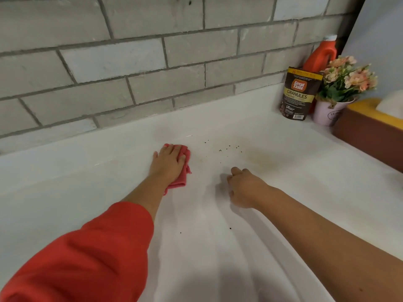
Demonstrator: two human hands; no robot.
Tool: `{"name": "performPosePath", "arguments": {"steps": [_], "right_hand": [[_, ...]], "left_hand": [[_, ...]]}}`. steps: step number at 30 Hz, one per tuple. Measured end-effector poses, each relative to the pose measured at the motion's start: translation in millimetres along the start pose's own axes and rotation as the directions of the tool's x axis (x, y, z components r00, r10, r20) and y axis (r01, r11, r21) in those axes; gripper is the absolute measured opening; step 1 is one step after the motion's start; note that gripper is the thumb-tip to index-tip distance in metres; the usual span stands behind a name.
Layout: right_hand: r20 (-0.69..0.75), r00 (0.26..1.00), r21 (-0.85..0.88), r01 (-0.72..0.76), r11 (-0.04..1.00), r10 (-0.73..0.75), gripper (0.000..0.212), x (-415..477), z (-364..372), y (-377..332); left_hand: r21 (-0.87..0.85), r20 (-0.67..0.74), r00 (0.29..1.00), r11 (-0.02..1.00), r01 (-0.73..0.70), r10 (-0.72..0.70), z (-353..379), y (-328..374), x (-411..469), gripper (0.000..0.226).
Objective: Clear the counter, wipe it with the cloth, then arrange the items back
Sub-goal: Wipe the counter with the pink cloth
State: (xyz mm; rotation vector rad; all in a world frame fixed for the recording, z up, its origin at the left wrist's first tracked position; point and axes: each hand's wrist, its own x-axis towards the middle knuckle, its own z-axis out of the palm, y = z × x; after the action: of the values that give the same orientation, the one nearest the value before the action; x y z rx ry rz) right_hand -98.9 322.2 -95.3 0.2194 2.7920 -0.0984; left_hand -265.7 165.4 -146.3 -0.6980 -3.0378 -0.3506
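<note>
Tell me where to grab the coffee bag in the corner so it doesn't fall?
Probably pinch the coffee pouch near its flat top edge, coming from the front-left. It stands upright with the flower pot crowding its right side and the orange bottle behind it, so only its front and left look free.

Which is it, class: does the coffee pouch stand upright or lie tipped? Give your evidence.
Upright. The pouch stands on its base on the counter, its top edge uppermost and its label reading the right way up.
</note>
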Motion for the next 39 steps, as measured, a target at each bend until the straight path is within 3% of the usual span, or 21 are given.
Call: {"name": "performPosePath", "arguments": {"steps": [3,6,9,12,14,16,19,20,23,25,28,30,34,37,39], "right_hand": [[0.013,1.0,0.002,0.003,1.0,-0.003,0.034,1,0,-2],[0.01,1.0,0.021,0.019,1.0,-0.019,0.033,2,0,-1],[-0.011,1.0,0.064,0.024,0.998,-0.023,0.03,2,-1,3],[-0.016,0.998,0.05,0.055,0.997,-0.054,0.032,2,-1,7],[-0.014,0.996,0.049,0.084,0.995,-0.083,0.036,0,-2,14],[-0.005,0.993,0.064,0.122,0.991,-0.122,0.043,-2,-2,23],[-0.016,0.992,0.052,0.127,0.99,-0.127,0.051,-7,2,29],[-0.026,0.992,0.048,0.123,0.991,-0.121,0.051,-8,5,29],[-0.05,0.99,0.067,0.135,0.989,-0.132,0.052,-7,11,26],[-0.059,0.989,0.078,0.137,0.988,-0.132,0.052,-5,11,26],[-0.062,0.989,0.09,0.14,0.986,-0.135,0.053,-4,12,26],[-0.067,0.988,0.102,0.143,0.984,-0.137,0.052,-4,14,26],[-0.054,0.989,0.096,0.143,0.985,-0.138,0.056,-4,16,29],[-0.036,0.988,0.107,0.156,0.982,-0.153,0.059,-6,16,32],[-0.042,0.987,0.107,0.162,0.981,-0.158,0.06,-6,18,33]], "left_hand": [[0.026,-0.009,0.99,0.99,0.14,-0.14,5,22,16,0.053],[0.019,0.022,0.99,0.99,0.139,-0.14,9,40,32,0.055],[0.015,0.03,0.999,1.0,0.025,-0.025,11,51,37,0.053],[0.024,0.064,0.98,0.981,-0.191,0.189,11,55,16,0.051],[-0.026,0.077,0.947,0.95,-0.31,0.311,10,46,-3,0.05],[-0.15,0.012,0.938,0.929,-0.34,0.345,7,32,-16,0.052],[-0.007,-0.182,0.97,0.987,-0.163,0.159,3,17,-5,0.047],[0.027,-0.198,0.977,0.997,-0.073,0.077,2,18,3,0.043],[-0.104,-0.152,0.982,0.99,0.094,-0.109,3,34,28,0.04],[-0.127,-0.16,0.975,0.983,0.133,-0.153,7,45,44,0.04],[-0.027,-0.157,0.976,0.989,0.148,-0.15,16,63,59,0.041],[-0.011,-0.134,0.985,0.994,0.108,-0.108,21,74,66,0.045],[0.007,-0.012,0.991,0.992,-0.13,0.13,27,96,68,0.051],[-0.106,0.025,0.94,0.936,-0.336,0.341,20,97,35,0.047],[-0.256,0.025,0.91,0.882,-0.395,0.415,15,83,15,0.043]]}}
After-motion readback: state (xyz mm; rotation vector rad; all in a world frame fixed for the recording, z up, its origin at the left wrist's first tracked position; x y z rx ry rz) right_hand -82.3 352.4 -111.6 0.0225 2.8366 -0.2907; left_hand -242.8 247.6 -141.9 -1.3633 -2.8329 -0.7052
